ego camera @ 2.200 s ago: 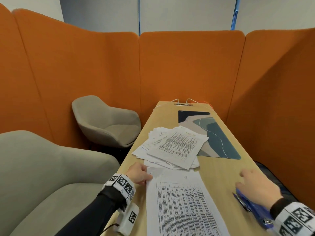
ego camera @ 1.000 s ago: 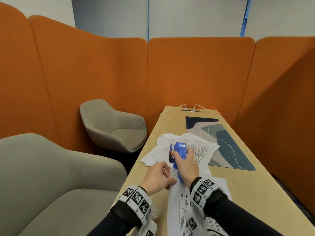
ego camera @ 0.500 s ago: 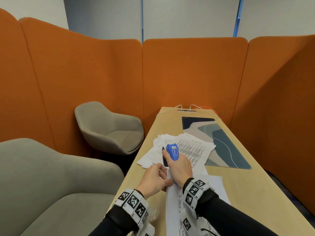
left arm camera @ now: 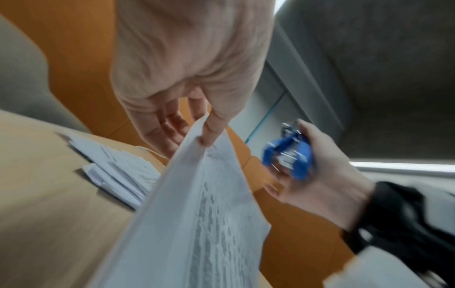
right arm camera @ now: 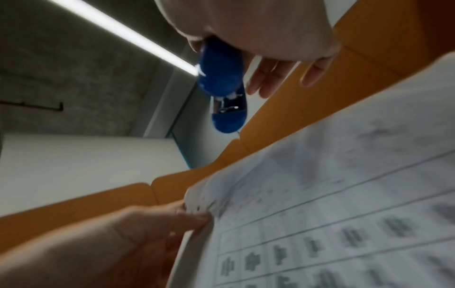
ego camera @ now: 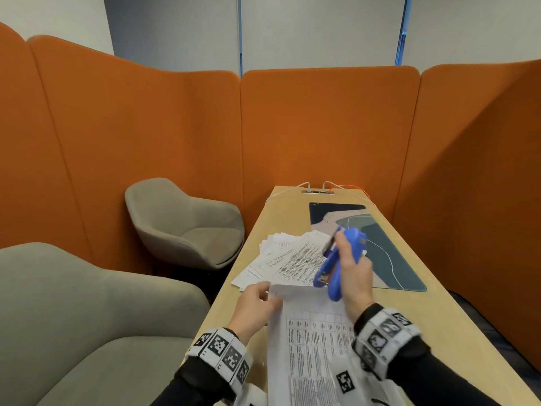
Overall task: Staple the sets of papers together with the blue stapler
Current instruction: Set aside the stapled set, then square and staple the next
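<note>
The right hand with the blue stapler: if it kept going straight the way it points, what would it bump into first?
Probably the patterned desk mat beyond the right hand and stapler, though depth is hard to judge; the loose paper pile lies just left of that line.

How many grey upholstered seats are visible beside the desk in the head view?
2. A small armchair stands to the left of the desk's far end by the orange partition; a larger seat fills the near left. Others may be out of frame.

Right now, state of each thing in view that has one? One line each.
blue stapler: lifted off the desk, gripped in right hand, clear of the paper.
paper set: top corner raised, pinched by left hand.
loose paper pile: fanned out flat on the desk.
desk mat: lying flat, partly under the pile.
</note>
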`<move>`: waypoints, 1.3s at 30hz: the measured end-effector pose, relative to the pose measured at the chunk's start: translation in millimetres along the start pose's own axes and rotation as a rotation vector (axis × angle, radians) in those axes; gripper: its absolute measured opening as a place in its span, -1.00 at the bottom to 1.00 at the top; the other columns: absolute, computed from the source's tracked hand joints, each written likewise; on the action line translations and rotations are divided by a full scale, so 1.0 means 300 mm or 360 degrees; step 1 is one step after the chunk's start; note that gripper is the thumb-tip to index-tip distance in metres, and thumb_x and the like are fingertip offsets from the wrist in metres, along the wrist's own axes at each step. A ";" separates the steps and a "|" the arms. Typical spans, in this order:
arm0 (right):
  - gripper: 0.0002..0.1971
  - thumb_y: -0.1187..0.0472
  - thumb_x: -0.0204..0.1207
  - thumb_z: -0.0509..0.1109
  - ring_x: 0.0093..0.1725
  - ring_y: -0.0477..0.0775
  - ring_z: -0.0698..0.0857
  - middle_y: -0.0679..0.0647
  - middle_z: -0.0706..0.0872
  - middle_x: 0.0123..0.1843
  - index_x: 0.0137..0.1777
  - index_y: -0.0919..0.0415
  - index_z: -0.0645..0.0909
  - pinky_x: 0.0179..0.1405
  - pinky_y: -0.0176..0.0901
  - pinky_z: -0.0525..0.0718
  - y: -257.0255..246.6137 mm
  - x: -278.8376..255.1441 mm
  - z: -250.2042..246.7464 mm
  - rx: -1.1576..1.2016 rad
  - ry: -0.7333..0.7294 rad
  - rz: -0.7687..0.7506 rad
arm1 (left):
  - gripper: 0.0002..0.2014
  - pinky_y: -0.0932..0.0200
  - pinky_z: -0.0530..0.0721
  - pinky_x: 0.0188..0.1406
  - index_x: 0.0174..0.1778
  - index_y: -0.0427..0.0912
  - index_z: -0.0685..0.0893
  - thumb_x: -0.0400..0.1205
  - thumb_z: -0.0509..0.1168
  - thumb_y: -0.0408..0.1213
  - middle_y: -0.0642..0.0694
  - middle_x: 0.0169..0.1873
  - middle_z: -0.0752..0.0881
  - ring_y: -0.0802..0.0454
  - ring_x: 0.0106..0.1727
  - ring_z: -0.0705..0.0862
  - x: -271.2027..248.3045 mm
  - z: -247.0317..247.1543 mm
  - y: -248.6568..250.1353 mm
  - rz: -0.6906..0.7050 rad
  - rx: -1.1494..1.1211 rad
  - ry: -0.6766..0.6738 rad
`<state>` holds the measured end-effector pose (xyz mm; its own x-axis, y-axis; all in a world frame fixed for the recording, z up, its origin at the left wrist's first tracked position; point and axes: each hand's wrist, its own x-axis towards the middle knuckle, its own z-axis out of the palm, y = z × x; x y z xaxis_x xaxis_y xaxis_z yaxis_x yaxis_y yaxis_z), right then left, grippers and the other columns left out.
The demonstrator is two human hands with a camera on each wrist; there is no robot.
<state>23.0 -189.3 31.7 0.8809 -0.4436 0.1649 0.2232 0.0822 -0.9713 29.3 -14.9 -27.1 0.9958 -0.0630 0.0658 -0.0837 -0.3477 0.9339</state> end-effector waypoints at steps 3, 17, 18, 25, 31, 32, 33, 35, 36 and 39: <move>-0.62 -0.12 0.53 0.36 -0.27 0.12 0.71 0.15 0.76 -0.21 -0.02 0.24 0.65 -0.33 -0.14 0.60 -0.004 0.005 -0.161 -0.0045 -0.0128 0.0098 | -0.85 -0.05 0.67 0.06 0.02 -0.20 0.68 0.66 0.21 -0.30 -0.21 0.00 0.77 -0.18 0.12 0.71 0.031 0.003 0.000 -0.0011 -0.0200 0.0046; -0.36 -0.17 0.32 0.54 0.06 0.28 0.69 0.28 0.75 0.08 0.17 0.39 0.67 0.13 0.02 0.60 0.163 0.068 -0.661 -0.0898 -0.0110 0.1021 | -0.57 0.01 0.49 0.35 0.45 -0.17 0.37 0.67 0.22 -0.15 -0.18 0.39 0.48 -0.13 0.38 0.50 0.232 0.338 0.063 -0.0071 0.0774 -0.0220; -0.35 -0.16 0.33 0.55 0.10 0.28 0.66 0.27 0.72 0.16 0.20 0.38 0.63 0.17 0.03 0.56 0.163 0.089 -0.690 -0.0941 -0.0050 0.1041 | -0.51 -0.05 0.47 0.37 0.47 -0.14 0.35 0.64 0.25 -0.10 -0.16 0.42 0.44 -0.14 0.42 0.45 0.238 0.347 0.049 -0.0036 0.1076 -0.0306; -0.48 -0.29 0.36 0.43 -0.27 0.19 0.60 0.20 0.57 -0.42 -0.35 0.21 0.51 -0.06 -0.05 0.51 0.199 0.236 -0.852 -0.1440 0.0054 0.1061 | -0.21 -0.25 0.48 0.36 0.53 -0.11 0.27 0.49 0.34 0.23 -0.17 0.45 0.39 -0.23 0.44 0.43 0.312 0.362 -0.006 -0.0005 0.1654 -0.0562; -0.40 -0.32 0.42 0.35 -0.19 0.18 0.67 0.22 0.68 -0.32 -0.21 0.33 0.62 -0.16 -0.08 0.49 0.205 0.263 -0.823 -0.1650 -0.0024 0.1033 | -0.13 -0.22 0.53 0.32 0.49 -0.05 0.30 0.36 0.40 0.32 -0.16 0.39 0.41 -0.25 0.40 0.44 0.332 0.377 -0.005 0.0067 0.1717 -0.0658; -0.36 -0.37 0.39 0.33 -0.11 0.20 0.70 0.23 0.72 -0.23 -0.16 0.33 0.64 -0.10 -0.08 0.52 0.210 0.263 -0.818 -0.1663 -0.0022 0.1011 | -0.18 -0.18 0.54 0.30 0.47 -0.05 0.33 0.39 0.39 0.29 -0.16 0.36 0.44 -0.24 0.38 0.48 0.335 0.378 -0.003 0.0101 0.1708 -0.0656; -0.30 -0.44 0.35 0.30 0.01 0.22 0.71 0.24 0.74 -0.11 -0.11 0.31 0.64 -0.01 -0.07 0.54 0.214 0.262 -0.813 -0.1702 -0.0027 0.1014 | -0.27 -0.11 0.56 0.27 0.45 -0.06 0.36 0.45 0.37 0.22 -0.16 0.32 0.47 -0.24 0.35 0.52 0.336 0.377 0.001 0.0136 0.1681 -0.0644; -0.18 -0.59 0.25 0.19 0.25 0.21 0.62 0.23 0.68 0.11 -0.01 0.22 0.61 0.20 -0.05 0.47 0.206 0.250 -0.805 -0.1858 0.0025 0.0981 | -0.47 0.01 0.56 0.20 0.43 -0.08 0.43 0.58 0.26 0.07 -0.17 0.29 0.54 -0.20 0.29 0.59 0.339 0.375 0.006 0.0187 0.1598 -0.0616; -0.10 -0.65 0.18 0.14 0.32 0.21 0.55 0.22 0.63 0.20 0.07 0.19 0.62 0.31 -0.02 0.42 0.212 0.250 -0.810 -0.1945 0.0060 0.0950 | -0.52 0.05 0.56 0.17 0.44 -0.08 0.46 0.62 0.21 0.03 -0.17 0.28 0.58 -0.18 0.26 0.61 0.339 0.372 0.009 0.0190 0.1556 -0.0613; -0.03 -0.71 0.06 0.13 0.31 0.25 0.51 0.15 0.62 0.20 0.12 0.13 0.62 0.39 0.11 0.41 0.184 0.217 -0.773 -0.2047 0.0109 0.0774 | -0.57 0.15 0.54 0.12 0.42 -0.03 0.54 0.67 0.18 0.05 -0.13 0.28 0.65 -0.12 0.26 0.63 0.339 0.349 0.013 0.0167 0.1368 -0.0640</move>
<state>-4.1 -420.5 -50.8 0.7280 -0.6539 -0.2061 -0.6714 -0.6191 -0.4074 126.6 -120.7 -53.7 0.9082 -0.3941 -0.1407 -0.3291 -0.8803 0.3419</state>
